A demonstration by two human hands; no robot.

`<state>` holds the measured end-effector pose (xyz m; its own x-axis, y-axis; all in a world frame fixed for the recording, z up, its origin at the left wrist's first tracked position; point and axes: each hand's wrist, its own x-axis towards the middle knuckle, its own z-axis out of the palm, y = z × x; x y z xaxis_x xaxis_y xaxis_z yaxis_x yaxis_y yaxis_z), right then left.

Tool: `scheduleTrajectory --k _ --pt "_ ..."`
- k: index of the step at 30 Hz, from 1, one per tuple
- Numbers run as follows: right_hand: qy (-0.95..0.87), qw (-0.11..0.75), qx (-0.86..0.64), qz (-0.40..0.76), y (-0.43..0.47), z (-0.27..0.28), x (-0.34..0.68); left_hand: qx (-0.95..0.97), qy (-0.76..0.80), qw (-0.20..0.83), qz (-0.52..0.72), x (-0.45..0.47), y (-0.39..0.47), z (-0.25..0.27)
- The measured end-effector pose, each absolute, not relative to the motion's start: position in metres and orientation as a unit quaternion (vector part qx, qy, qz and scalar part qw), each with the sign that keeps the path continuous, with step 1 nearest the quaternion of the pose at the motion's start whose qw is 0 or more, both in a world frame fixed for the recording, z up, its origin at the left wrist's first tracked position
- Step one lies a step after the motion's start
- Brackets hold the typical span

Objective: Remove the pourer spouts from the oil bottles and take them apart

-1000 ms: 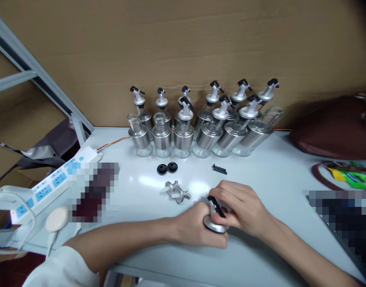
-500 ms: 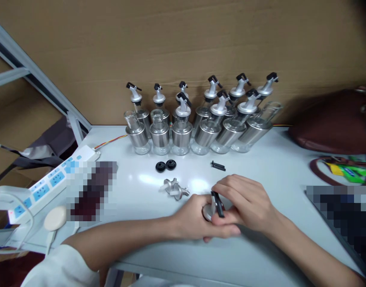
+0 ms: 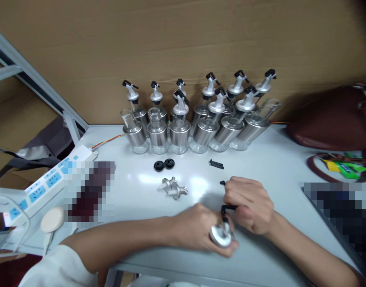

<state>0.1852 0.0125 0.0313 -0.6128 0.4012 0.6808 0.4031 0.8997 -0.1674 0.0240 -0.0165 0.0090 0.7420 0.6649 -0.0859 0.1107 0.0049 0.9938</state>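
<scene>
The single camera sits on the person's head and looks forward and down upon the table [image 3: 131, 199]. The left hand [image 3: 202, 228] and the right hand [image 3: 251, 202] are near to it, below the centre; the bottles [image 3: 179, 137] stand farther away, and behind them the cardboard [image 3: 171, 36] fills the upper part

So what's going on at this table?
A person's left hand holds a silver round pourer top, while the right hand grips its black bent lever. In front, two loose silver pourer tops with pale tubes, two round black stoppers and some thin black strips lie on the pale grey table. Behind them stand two rows of glass bottles with steel bands; three in the front row have no pourer.
</scene>
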Motion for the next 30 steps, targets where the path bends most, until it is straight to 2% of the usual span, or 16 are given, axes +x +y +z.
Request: scheduleTrajectory --k 2,5,10,13,17,20,26,30 --pt "-0.872 0.425 -0.236 0.059 0.011 0.031 0.185 0.692 0.255 0.649 0.189 0.023 -0.017 0.010" --pt "-0.840 0.454 -0.287 0.072 0.011 0.034 0.183 0.675 0.280 0.657 0.185 0.022 -0.015 0.011" --pt "-0.775 0.421 -0.459 0.104 0.023 0.040 0.193 0.652 0.346 0.649 0.181 0.021 -0.014 0.015" --pt "-0.747 0.319 -0.565 0.146 0.035 0.041 0.204 0.654 0.344 0.649 0.182 0.022 -0.015 0.014" --pt "-0.724 0.083 -0.673 0.127 0.047 0.032 0.212 0.659 0.341 0.644 0.185 0.023 -0.015 0.015" --pt "-0.711 0.020 -0.695 0.105 0.050 0.026 0.211 0.653 0.344 0.651 0.177 0.023 -0.015 0.016" --pt "-0.709 -0.008 -0.699 0.093 0.047 0.029 0.213 0.657 0.354 0.647 0.159 0.023 -0.014 0.016" --pt "-0.769 0.080 -0.618 0.141 0.051 0.031 0.227 0.657 0.350 0.648 0.161 0.023 -0.014 0.014"
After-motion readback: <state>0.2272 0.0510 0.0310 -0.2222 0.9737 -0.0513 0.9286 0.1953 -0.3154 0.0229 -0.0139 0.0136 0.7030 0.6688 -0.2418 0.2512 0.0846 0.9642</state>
